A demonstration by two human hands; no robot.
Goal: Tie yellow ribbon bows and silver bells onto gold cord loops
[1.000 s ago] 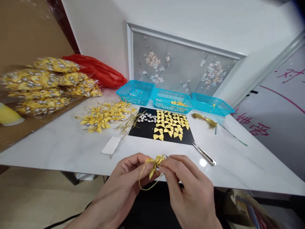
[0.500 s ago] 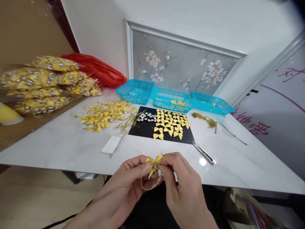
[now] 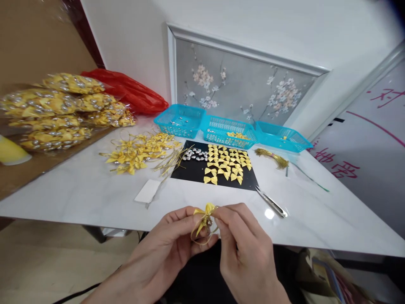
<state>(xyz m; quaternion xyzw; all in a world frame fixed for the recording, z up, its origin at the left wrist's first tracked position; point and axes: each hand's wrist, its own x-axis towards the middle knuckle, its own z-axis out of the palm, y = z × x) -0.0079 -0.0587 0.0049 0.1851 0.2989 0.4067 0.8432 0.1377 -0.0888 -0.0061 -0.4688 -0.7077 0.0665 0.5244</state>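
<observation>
Between my two hands, over the table's front edge, is a yellow ribbon bow (image 3: 200, 214) with silvery beads under it. My left hand (image 3: 177, 236) is closed on the bow from the left, thumb and fingers pinching it. A thin gold cord (image 3: 198, 243) loops down from the bow. My right hand (image 3: 245, 245) pinches part of this gold cord at the bow's right side. Beyond the hands a black mat (image 3: 186, 174) carries rows of yellow bows (image 3: 224, 162) and a cluster of silver beads (image 3: 194, 154).
Scissors-like metal snips (image 3: 271, 202) lie right of the mat. A white card (image 3: 147, 191), loose gold cords (image 3: 169, 162) and a heap of beaded yellow bows (image 3: 133, 156) lie left. Blue baskets (image 3: 229, 126) line the back. Bagged bows (image 3: 41, 103) are stacked far left.
My right hand has drawn slightly right, away from the bow, pulling the cord. The cord loop has shifted and narrowed a little. My left hand stays nearly in place.
</observation>
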